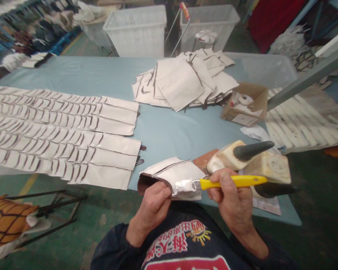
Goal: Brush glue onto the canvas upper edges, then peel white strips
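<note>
From my end, the left hand (152, 204) had its fingers pinched on the cream piece's (183, 169) brown-lined opening, near edge of the blue table (183, 129). Right hand (233, 202) gripped a yellow-handled brush (246, 181), white-coated bristles right on it.

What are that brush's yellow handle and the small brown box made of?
Yellow handle: probably plastic, smooth and slightly glossy, going by its even, bright colour.
Brown box: likely matte cardboard, judging by its plain, thin, straight-edged walls.
</note>
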`<state>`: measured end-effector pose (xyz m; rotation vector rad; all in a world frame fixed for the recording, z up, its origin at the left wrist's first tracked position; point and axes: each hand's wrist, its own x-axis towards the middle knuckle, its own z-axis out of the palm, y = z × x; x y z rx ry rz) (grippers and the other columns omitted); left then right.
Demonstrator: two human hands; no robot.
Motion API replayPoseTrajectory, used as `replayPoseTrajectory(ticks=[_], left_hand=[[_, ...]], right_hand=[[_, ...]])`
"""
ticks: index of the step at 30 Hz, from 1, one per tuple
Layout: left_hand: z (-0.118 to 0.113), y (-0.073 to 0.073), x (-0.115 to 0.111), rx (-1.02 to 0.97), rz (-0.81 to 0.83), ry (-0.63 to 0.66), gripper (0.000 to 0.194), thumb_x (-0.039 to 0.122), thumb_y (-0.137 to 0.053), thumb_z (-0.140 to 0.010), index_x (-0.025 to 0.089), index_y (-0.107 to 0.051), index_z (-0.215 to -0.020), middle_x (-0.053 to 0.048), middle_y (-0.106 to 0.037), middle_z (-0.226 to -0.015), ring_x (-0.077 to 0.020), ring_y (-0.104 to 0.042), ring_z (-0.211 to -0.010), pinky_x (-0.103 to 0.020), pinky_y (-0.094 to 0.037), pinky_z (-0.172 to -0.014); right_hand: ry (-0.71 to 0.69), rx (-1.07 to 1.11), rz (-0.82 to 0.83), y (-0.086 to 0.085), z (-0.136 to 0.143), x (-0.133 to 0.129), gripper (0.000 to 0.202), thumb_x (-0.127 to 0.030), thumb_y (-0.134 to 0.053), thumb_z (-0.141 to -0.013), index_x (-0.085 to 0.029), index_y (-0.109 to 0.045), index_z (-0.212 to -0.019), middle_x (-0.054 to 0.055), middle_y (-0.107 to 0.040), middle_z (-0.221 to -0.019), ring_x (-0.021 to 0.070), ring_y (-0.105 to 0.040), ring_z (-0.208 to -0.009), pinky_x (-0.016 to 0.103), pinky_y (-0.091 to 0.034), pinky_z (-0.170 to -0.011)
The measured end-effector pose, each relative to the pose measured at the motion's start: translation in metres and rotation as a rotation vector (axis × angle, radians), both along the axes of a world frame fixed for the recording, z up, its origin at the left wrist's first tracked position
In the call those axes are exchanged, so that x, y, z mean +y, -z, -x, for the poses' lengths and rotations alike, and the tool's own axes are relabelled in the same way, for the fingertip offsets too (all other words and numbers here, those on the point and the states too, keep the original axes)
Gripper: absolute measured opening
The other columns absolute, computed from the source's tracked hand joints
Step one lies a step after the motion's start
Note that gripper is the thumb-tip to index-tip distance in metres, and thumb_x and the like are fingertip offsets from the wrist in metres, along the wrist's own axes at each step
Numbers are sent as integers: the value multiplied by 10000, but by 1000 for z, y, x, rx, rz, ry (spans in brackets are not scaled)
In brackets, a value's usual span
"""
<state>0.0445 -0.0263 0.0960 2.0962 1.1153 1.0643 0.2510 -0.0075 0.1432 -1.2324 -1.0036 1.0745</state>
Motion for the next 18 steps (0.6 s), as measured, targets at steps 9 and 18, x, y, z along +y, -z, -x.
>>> replayPoseTrajectory(ticks=[9, 18], left_hand=[[1, 2, 0, -35, -30, -27, 244, 44, -435, -951, 209, -582, -846, -29, -567, -744, -161, -511, -677, -271, -388, -610], [4, 4, -3, -14, 38, -12, 275, 54, -440, -946, 188, -680, -925, -97, -680, -834, -200, -626, -782, -301, -485, -697]], right_hand=[[-11, 74, 54, 9, 7, -1, 418, -542, -552, -998, -213, -572, -742, -93, -388, -429, 87, -403, -379, 196, -380, -403], [-30, 98, 133, 15, 8, -2, 428, -579, -560, -981, -217, -558, -753, -102, -372, -426, 91, -414, -377, 202, -388, -410]])
